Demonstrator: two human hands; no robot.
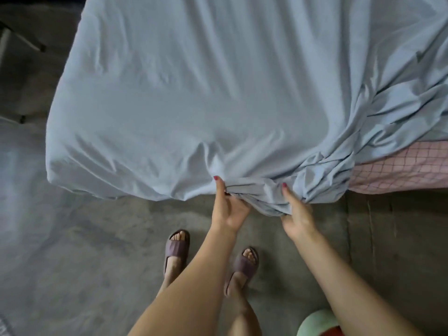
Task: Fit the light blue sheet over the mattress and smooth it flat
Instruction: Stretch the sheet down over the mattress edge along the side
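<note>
Two hands, left hand [229, 207] and right hand [297, 214], are gripping the soft, light sheet [194, 93] by its bunched near edge.

Both bare arms reach forward and down. The left hand [228, 204] and right hand [297, 214] each pinch gathered sheet [261, 192], thumbs on top, fingers curled beneath.

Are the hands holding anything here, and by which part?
Both the left hand and the right hand grip the light blue sheet at its bunched near edge, beside the still-uncovered pink checked mattress corner.
</note>
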